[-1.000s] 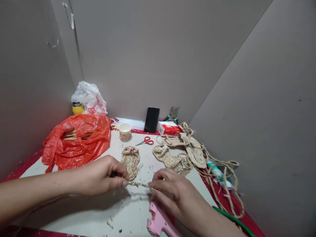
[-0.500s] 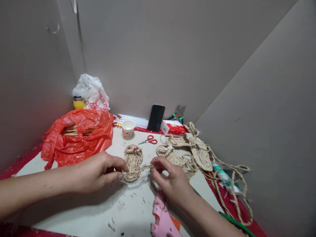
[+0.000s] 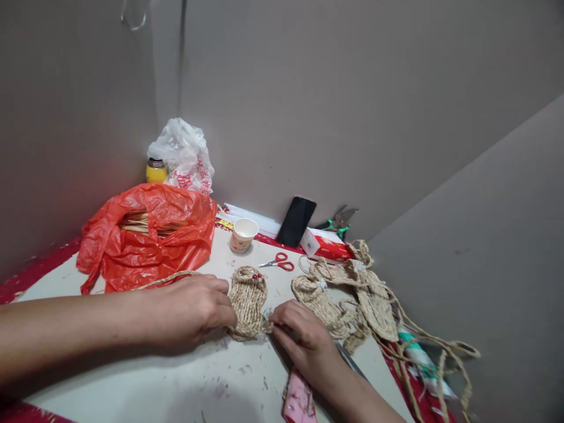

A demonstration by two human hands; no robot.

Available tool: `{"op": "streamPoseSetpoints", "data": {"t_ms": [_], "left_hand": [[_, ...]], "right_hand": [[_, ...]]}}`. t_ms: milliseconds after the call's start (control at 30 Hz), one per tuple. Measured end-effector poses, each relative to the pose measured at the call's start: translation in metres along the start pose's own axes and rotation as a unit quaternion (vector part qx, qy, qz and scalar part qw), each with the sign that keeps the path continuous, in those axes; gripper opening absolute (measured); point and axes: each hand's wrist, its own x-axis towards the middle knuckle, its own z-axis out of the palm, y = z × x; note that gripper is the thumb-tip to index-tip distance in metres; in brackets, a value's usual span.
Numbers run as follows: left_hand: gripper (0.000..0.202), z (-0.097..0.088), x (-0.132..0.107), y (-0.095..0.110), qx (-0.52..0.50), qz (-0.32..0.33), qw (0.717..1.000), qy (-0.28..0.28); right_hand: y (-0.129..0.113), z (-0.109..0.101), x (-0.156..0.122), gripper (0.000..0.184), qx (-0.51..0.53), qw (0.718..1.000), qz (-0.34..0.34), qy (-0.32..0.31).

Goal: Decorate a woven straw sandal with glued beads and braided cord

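Note:
A small sole-shaped piece of woven straw (image 3: 248,299) with red beads at its top lies on the white board between my hands. My left hand (image 3: 205,308) is closed at its lower left edge on a braided straw cord (image 3: 167,278), whose loose length shows behind the hand; the fingertips are partly hidden. At the lower right edge, my right hand (image 3: 304,329) pinches the cord by thumb and forefinger, close against the piece. Partly under my right wrist lies a pink glue gun (image 3: 299,396).
Red-handled scissors (image 3: 284,262) and a paper cup (image 3: 244,235) lie beyond the piece. A red plastic bag (image 3: 176,252) holds straw at the left. More woven straw pieces (image 3: 324,302) and trailing cords sit right. A phone (image 3: 296,221) leans at the back, near pruning shears (image 3: 341,222).
The cord stretched across the piece's lower end now lies closer around its edge. My left hand has turned over, knuckles up, with loose cord showing behind it. The view has shifted and tilted.

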Motion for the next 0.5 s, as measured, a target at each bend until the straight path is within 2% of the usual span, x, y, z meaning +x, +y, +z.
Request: {"op": "streamPoseSetpoints", "data": {"t_ms": [200,367,500], "left_hand": [[0.013,0.002,-0.003,-0.001,0.101,0.032,0.994,0.0],[0.014,0.008,-0.014,0.0,0.183,-0.028,0.983,0.007],[0.013,0.008,-0.022,0.002,0.176,-0.065,0.982,0.002]], "right_hand": [[0.0,-0.003,0.0,0.017,-0.022,0.998,-0.048,-0.027],[0.002,-0.007,0.001,0.02,-0.065,0.994,-0.084,-0.037],[0.002,-0.008,0.004,0.024,-0.083,0.991,-0.057,-0.085]]}}
